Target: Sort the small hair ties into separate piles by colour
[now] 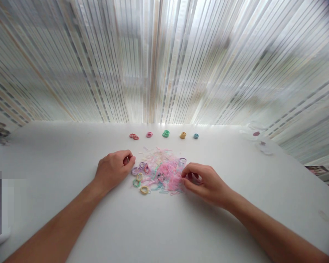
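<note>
A loose heap of small elastic bands, mostly pink with some pale, green and blue ones, lies on the white table. My right hand is at the heap's right edge, thumb and index finger pinched together against the pink bands; what is between the fingertips is too small to make out. On the left side, my left hand rests on the table with its fingers curled and closed, and their inside is hidden. Close to it lie purple hair ties, a green hair tie and a yellow hair tie.
Behind the heap runs a row of small hair tie groups: red, pink, green, yellow and blue. Clear plastic pieces lie at the back right. A striped string curtain hangs along the table's far edge.
</note>
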The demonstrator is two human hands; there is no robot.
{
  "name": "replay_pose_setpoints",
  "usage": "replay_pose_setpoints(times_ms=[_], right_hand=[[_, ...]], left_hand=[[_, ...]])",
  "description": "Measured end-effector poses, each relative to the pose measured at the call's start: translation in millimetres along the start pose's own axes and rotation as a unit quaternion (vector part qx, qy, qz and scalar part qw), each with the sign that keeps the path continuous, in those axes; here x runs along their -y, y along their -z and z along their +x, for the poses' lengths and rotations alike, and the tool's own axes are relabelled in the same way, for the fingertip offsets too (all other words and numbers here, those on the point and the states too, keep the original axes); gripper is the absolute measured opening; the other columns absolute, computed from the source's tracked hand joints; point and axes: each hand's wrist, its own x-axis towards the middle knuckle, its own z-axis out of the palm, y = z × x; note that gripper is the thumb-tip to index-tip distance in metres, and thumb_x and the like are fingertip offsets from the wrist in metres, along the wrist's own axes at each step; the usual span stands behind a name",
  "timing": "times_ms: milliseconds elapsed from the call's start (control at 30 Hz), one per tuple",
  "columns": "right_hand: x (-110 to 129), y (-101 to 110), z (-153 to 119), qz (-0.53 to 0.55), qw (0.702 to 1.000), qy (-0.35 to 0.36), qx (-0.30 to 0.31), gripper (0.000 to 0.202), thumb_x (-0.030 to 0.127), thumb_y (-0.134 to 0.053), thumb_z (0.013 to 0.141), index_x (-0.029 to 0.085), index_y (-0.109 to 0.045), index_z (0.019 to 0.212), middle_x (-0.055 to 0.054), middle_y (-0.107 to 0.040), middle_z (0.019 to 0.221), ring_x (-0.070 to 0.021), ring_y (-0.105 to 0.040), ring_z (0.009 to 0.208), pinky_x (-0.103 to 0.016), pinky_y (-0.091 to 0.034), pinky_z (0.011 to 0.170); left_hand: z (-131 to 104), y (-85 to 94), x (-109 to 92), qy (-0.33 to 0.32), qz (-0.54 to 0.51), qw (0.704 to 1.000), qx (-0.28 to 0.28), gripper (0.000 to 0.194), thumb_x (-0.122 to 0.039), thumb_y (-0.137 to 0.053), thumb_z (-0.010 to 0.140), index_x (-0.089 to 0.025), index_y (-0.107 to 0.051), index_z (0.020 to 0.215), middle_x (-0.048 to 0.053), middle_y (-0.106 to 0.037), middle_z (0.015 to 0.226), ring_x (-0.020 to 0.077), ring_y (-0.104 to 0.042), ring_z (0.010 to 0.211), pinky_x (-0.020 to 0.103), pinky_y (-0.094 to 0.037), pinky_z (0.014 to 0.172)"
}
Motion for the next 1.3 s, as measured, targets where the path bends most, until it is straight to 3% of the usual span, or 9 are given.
replay_pose_setpoints(times_ms=[167, 300, 433, 733, 867, 1133, 1300], right_hand=[[-2.0, 7.3, 1.1, 0.090, 0.992, -0.074, 0.036, 0.014, 0.029, -0.063, 0.091, 0.018, -0.064, 0.081, 0.001, -0.061, 0.070, -0.0110, -0.045, 0.061, -0.025, -0.036, 0.056], [-7.0, 10.1, 0.9, 0.102, 0.990, -0.095, 0.036, 0.007, 0.025, -0.066, 0.087, 0.018, -0.065, 0.088, -0.001, -0.067, 0.074, -0.0116, -0.050, 0.062, -0.026, -0.038, 0.057], [-7.2, 13.0, 0.5, 0.038, 0.997, -0.060, 0.022, 0.017, 0.023, -0.069, 0.085, 0.020, -0.070, 0.101, -0.001, -0.069, 0.080, -0.0124, -0.055, 0.067, -0.025, -0.042, 0.060], [-0.2, 21.3, 0.1, -0.057, 0.998, 0.020, -0.012, 0.013, 0.024, -0.071, 0.085, 0.021, -0.075, 0.097, -0.002, -0.064, 0.082, -0.0115, -0.055, 0.067, -0.024, -0.044, 0.061], [0.2, 17.9, -1.6, -0.075, 0.996, 0.043, 0.009, 0.010, 0.023, -0.068, 0.087, 0.022, -0.077, 0.093, -0.001, -0.061, 0.077, -0.0108, -0.055, 0.066, -0.023, -0.044, 0.061], [0.4, 18.5, -2.4, -0.105, 0.992, 0.026, 0.063, 0.011, 0.014, -0.063, 0.085, 0.019, -0.072, 0.088, -0.003, -0.063, 0.083, -0.0111, -0.055, 0.067, -0.023, -0.043, 0.060], [2.2, 19.0, -2.0, -0.085, 0.995, 0.020, 0.049, 0.010, 0.010, -0.063, 0.079, 0.019, -0.066, 0.082, -0.002, -0.062, 0.083, -0.0109, -0.052, 0.067, -0.023, -0.043, 0.060]], left_hand=[[-0.1, -0.3, 0.5, 0.004, 0.001, 1.000, -0.001, 0.030, -0.047, -0.045, 0.089, -0.025, -0.060, 0.075, -0.001, -0.064, 0.071, 0.0174, -0.053, 0.066, 0.029, -0.028, 0.061], [0.7, -1.2, 0.9, 0.004, -0.002, 1.000, -0.002, 0.029, -0.047, -0.046, 0.088, -0.025, -0.061, 0.075, -0.001, -0.065, 0.072, 0.0180, -0.053, 0.067, 0.029, -0.028, 0.061], [1.3, -1.5, -0.7, 0.004, 0.004, 1.000, -0.003, 0.029, -0.046, -0.045, 0.088, -0.025, -0.061, 0.075, 0.000, -0.065, 0.072, 0.0183, -0.054, 0.067, 0.030, -0.028, 0.062], [1.5, -0.8, -1.4, 0.007, 0.012, 1.000, -0.001, 0.029, -0.046, -0.045, 0.087, -0.025, -0.063, 0.077, 0.000, -0.065, 0.073, 0.0181, -0.054, 0.068, 0.030, -0.028, 0.061], [1.0, 0.2, -1.8, 0.009, 0.012, 1.000, 0.001, 0.029, -0.046, -0.046, 0.087, -0.025, -0.063, 0.077, -0.001, -0.065, 0.072, 0.0179, -0.054, 0.068, 0.030, -0.029, 0.061], [1.3, 0.6, -2.3, 0.011, 0.012, 1.000, 0.001, 0.030, -0.047, -0.046, 0.086, -0.025, -0.062, 0.075, 0.000, -0.065, 0.072, 0.0180, -0.054, 0.067, 0.030, -0.029, 0.061], [1.3, 0.7, -1.3, 0.005, 0.016, 1.000, -0.002, 0.029, -0.046, -0.045, 0.087, -0.025, -0.062, 0.076, 0.000, -0.065, 0.072, 0.0185, -0.055, 0.068, 0.030, -0.029, 0.061]])
